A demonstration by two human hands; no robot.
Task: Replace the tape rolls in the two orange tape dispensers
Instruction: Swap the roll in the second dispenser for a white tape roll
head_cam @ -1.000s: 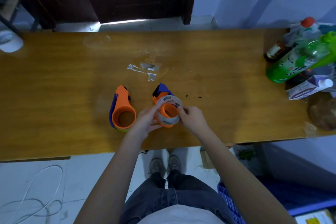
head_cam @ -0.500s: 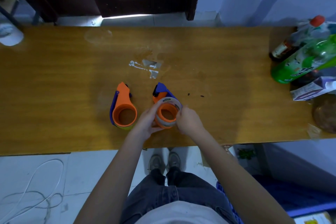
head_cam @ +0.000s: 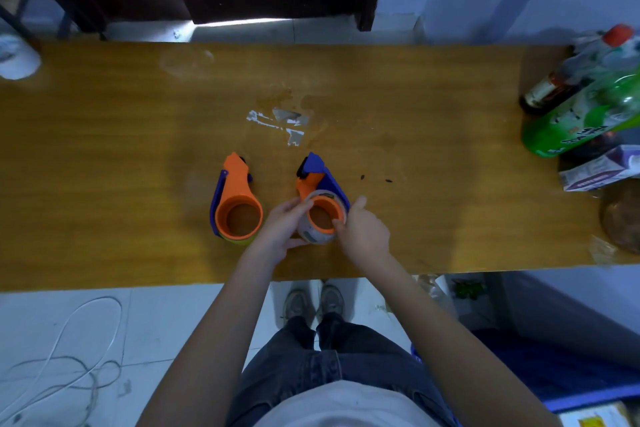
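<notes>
Two orange tape dispensers with blue trim lie near the front of the wooden table. The left dispenser lies untouched, and its orange ring hub shows no tape. The right dispenser carries a clear tape roll around its orange hub. My left hand grips the roll's left side with the thumb on its top rim. My right hand pinches the roll's right edge between thumb and finger. The roll's lower part is partly hidden by my fingers.
At the table's right end stand a green bottle, a dark sauce bottle, a purple carton and a brown round object. A white object sits at the far left. White tape scraps stick mid-table. Cables lie on the floor.
Both hands stay on the right dispenser's roll. My right hand has shifted along the roll's right edge, with its fingers spreading a little. The left dispenser has not moved.
</notes>
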